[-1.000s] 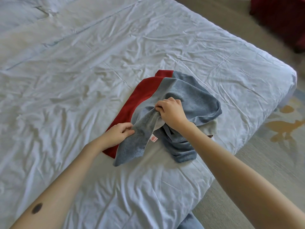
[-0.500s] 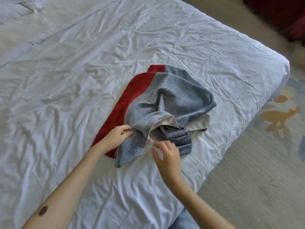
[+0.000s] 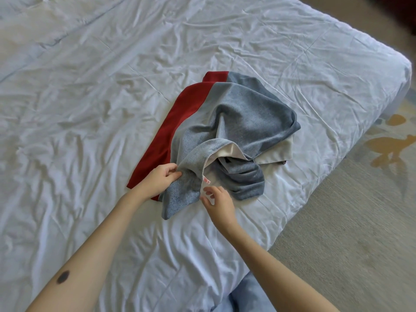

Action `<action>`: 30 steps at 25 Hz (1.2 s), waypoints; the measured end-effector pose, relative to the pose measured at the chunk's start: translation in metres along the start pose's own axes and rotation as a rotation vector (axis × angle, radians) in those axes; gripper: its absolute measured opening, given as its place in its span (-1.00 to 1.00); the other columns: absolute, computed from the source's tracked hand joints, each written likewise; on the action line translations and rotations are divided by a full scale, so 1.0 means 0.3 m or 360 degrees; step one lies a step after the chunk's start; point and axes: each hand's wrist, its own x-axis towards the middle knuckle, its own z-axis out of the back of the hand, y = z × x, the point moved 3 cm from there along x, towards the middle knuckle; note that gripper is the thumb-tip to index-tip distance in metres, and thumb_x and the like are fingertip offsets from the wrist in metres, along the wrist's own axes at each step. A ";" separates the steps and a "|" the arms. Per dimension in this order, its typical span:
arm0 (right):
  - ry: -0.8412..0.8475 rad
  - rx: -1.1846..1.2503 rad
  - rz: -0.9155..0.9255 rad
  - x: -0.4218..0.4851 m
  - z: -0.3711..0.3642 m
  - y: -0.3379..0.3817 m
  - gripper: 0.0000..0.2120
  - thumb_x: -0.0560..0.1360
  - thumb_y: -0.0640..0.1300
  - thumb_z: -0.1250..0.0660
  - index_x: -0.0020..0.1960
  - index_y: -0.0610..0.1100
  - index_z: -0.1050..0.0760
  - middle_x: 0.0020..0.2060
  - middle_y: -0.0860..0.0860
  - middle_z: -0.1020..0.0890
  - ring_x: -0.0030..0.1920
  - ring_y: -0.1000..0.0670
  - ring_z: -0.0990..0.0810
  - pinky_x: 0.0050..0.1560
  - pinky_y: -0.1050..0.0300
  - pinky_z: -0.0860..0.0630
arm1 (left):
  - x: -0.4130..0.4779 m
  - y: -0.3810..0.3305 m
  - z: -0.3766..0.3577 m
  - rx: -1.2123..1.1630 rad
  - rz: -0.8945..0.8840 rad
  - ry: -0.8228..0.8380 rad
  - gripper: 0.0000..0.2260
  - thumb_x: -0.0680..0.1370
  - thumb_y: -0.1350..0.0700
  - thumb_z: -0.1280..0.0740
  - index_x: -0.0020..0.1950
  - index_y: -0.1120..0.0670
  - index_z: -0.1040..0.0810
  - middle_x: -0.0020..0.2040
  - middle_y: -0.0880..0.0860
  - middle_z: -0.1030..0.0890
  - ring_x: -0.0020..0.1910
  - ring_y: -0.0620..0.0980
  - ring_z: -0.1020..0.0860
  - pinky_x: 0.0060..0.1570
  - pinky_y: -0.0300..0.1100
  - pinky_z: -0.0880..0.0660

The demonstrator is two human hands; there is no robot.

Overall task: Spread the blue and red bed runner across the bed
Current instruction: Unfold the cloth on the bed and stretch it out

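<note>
Release is the change: our right hand (image 3: pixel 219 202), which a second ago was gripping a blue fold on top of the bundle, is now hovering nearer to us, just beside the pink label (image 3: pixel 206 180) at the hem, fingers loosely curled and apart, holding nothing. Our left hand (image 3: pixel 161 180) is still pinching the blue edge between thumb and fingers. The bed runner (image 3: pixel 247 118) is still lying bunched on the bed (image 3: pixel 90 109), toward its right side, red to the left, white lining (image 3: pixel 225 152) showing. So we are judging the spreading as barely begun; the right hand seems to be seeking a second grip along the hem. Folds are hiding the runner's other ends and full length, and we cannot tell whether the right fingertips are touching cloth. Pale blue cloth (image 3: pixel 245 296) at the near edge is getting cut off.
</note>
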 end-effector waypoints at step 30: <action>0.0351 -0.0280 -0.0113 -0.487 -0.517 -0.075 -0.81 0.45 -0.17 -0.24 -0.28 -0.25 -0.46 -0.34 -0.18 -0.55 -0.31 -0.14 -0.48 -0.38 0.06 -0.31 | -0.350 0.396 -0.191 0.1072 -0.0371 -0.0460 -0.93 0.49 0.12 -0.30 -0.07 0.10 -0.50 -0.09 0.08 -0.62 -0.07 0.15 -0.55 -0.16 -0.12 -0.35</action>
